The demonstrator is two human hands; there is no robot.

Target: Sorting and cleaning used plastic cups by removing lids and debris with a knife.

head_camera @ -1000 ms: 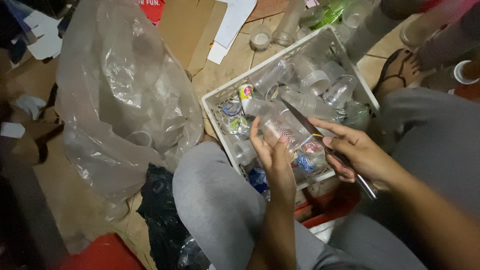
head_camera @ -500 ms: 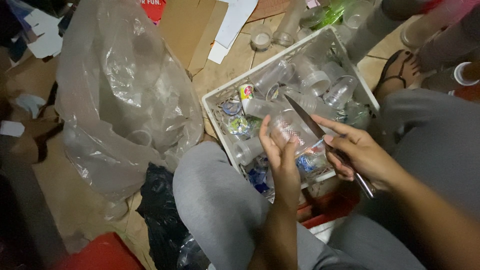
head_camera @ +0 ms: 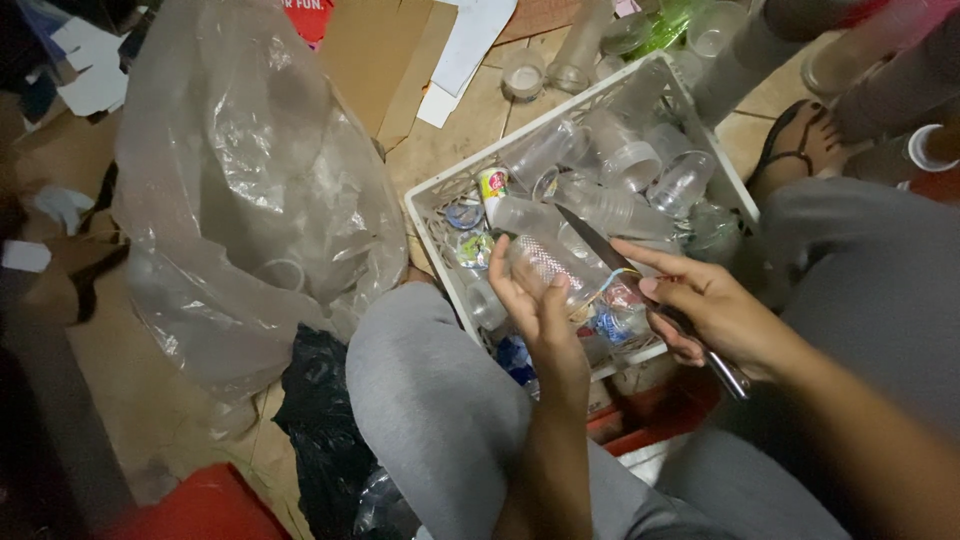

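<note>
My left hand point(head_camera: 535, 300) grips a clear plastic cup point(head_camera: 552, 265) lying on its side over a white plastic crate point(head_camera: 432, 205). My right hand point(head_camera: 715, 315) holds a knife point(head_camera: 600, 245), its blade laid across the cup's upper side and its metal handle sticking out behind the palm. The crate is full of clear plastic cups point(head_camera: 640, 165) and bottles, some with coloured lids or labels. Both hands work above my knees in grey trousers point(head_camera: 430, 400).
A large clear plastic bag point(head_camera: 240, 190) holding cups stands to the left on the floor. A black bag point(head_camera: 320, 440) lies beside my left knee. Cardboard and paper point(head_camera: 390, 50) lie behind the crate. Another person's sandalled foot point(head_camera: 800, 150) is at the upper right.
The left hand has turned the cup slightly and the knife blade has shifted along it. The crate and bag have stayed put.
</note>
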